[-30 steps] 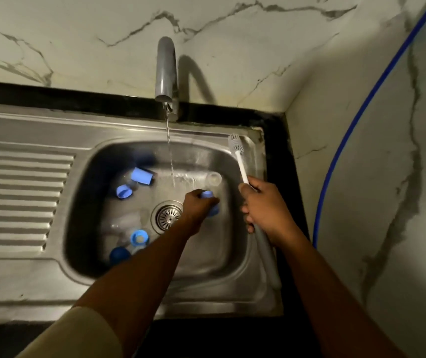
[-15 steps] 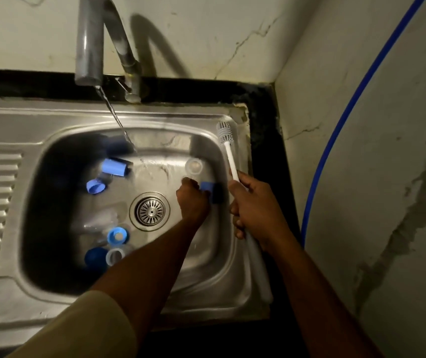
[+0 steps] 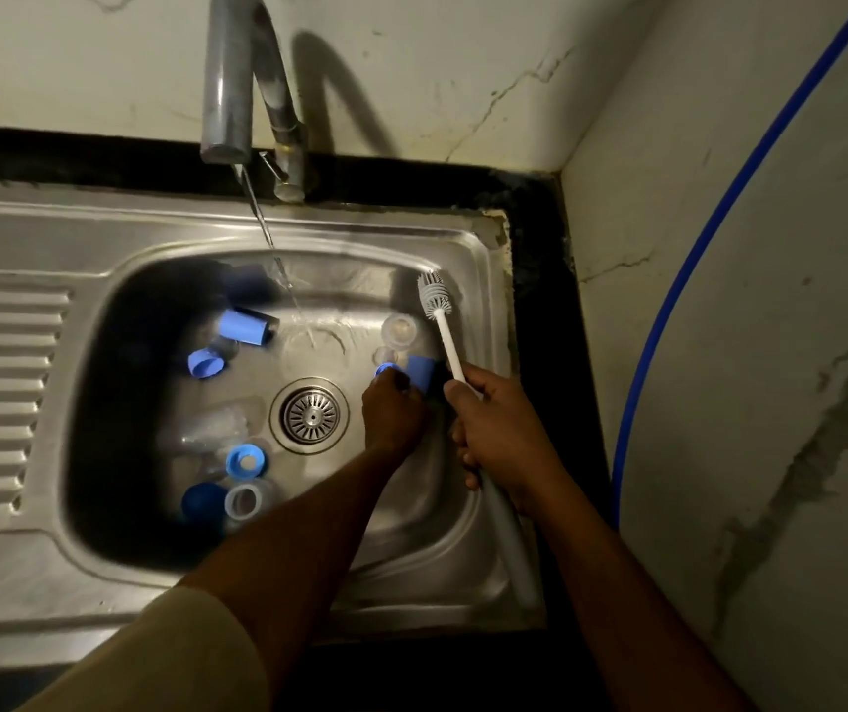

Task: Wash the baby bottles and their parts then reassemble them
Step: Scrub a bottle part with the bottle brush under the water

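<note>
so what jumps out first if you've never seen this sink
The two hands over the right side of the steel sink: the right hand holds a white bottle brush, and the left hand grips a blue bottle part beside the drain. Next, the tap runs a thin stream into the basin, where more blue parts lie scattered on the left.

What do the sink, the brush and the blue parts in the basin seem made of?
Sink: stainless steel, brushed finish, judging by its grey sheen and pressed ridges. Brush: smooth white stem, probably plastic; the finned head may be silicone. Blue parts: opaque, matte, moulded shapes, so likely plastic.
</note>
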Action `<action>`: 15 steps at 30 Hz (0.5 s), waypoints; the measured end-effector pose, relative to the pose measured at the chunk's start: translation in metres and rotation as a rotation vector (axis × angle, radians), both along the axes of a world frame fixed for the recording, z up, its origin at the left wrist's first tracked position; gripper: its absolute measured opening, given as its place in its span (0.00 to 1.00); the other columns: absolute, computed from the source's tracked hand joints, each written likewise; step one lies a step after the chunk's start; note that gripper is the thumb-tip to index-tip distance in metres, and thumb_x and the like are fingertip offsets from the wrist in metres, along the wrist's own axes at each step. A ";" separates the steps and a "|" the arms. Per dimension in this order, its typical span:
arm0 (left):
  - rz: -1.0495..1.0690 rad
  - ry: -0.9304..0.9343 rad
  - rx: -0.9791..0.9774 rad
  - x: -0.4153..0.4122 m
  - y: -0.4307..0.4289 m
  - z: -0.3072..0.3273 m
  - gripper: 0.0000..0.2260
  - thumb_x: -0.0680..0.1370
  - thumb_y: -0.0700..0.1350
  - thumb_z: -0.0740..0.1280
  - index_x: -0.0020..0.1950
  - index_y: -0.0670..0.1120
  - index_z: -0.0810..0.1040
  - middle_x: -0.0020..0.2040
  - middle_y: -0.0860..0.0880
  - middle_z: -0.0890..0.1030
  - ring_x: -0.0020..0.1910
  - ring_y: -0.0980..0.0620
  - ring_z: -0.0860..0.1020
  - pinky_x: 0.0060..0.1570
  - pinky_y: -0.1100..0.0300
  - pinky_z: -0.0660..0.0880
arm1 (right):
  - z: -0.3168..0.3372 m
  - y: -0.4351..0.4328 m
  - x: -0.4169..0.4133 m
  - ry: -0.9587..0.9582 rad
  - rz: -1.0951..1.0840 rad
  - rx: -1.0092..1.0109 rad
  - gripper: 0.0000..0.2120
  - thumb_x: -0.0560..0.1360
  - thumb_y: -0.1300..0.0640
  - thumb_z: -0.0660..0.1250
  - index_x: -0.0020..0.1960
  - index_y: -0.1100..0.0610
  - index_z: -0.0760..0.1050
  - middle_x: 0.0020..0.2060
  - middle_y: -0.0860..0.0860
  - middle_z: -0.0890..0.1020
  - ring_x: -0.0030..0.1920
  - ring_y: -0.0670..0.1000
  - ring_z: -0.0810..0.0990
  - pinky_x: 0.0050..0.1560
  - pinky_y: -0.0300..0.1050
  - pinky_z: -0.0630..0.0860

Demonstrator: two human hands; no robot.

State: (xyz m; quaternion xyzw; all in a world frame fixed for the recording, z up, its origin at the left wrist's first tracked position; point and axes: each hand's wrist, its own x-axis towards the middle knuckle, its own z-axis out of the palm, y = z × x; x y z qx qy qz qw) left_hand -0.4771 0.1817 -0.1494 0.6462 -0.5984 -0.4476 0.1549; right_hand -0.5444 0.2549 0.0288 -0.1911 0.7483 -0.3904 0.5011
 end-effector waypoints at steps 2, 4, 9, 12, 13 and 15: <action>-0.052 0.017 -0.013 0.009 0.000 0.007 0.03 0.76 0.40 0.69 0.44 0.41 0.78 0.42 0.42 0.82 0.43 0.44 0.80 0.42 0.58 0.69 | 0.001 0.001 0.008 -0.012 0.020 0.007 0.08 0.83 0.56 0.60 0.51 0.53 0.78 0.23 0.49 0.68 0.19 0.46 0.65 0.20 0.37 0.65; -0.093 0.027 -0.034 0.022 0.002 0.013 0.04 0.77 0.40 0.68 0.45 0.40 0.80 0.43 0.42 0.84 0.44 0.44 0.81 0.44 0.56 0.74 | 0.003 0.003 0.018 -0.028 0.039 0.007 0.09 0.82 0.57 0.60 0.53 0.51 0.79 0.24 0.49 0.69 0.20 0.46 0.65 0.21 0.38 0.66; -0.237 -0.037 -0.065 0.068 0.010 0.017 0.07 0.78 0.43 0.66 0.46 0.41 0.82 0.44 0.43 0.85 0.46 0.42 0.82 0.44 0.54 0.74 | 0.008 0.007 0.052 -0.078 0.100 0.003 0.10 0.83 0.58 0.59 0.54 0.47 0.78 0.26 0.51 0.67 0.20 0.47 0.64 0.21 0.38 0.65; -0.349 -0.099 -0.055 0.103 0.006 0.023 0.07 0.77 0.42 0.66 0.42 0.42 0.80 0.42 0.42 0.83 0.46 0.40 0.81 0.43 0.55 0.72 | 0.008 0.007 0.074 -0.095 0.124 0.040 0.09 0.82 0.59 0.59 0.56 0.53 0.77 0.27 0.53 0.68 0.20 0.47 0.64 0.22 0.37 0.64; -0.358 -0.115 -0.058 0.117 0.001 0.027 0.07 0.77 0.42 0.66 0.42 0.42 0.79 0.42 0.42 0.82 0.46 0.40 0.81 0.43 0.56 0.71 | 0.008 0.006 0.082 -0.097 0.138 0.052 0.08 0.82 0.59 0.59 0.56 0.54 0.77 0.27 0.53 0.68 0.20 0.47 0.64 0.22 0.37 0.65; -0.325 -0.132 -0.068 0.144 -0.013 0.035 0.05 0.77 0.42 0.67 0.45 0.43 0.81 0.45 0.43 0.83 0.49 0.41 0.81 0.46 0.57 0.73 | 0.007 0.005 0.094 -0.103 0.158 0.068 0.07 0.82 0.58 0.59 0.54 0.56 0.76 0.28 0.53 0.68 0.21 0.47 0.64 0.23 0.38 0.64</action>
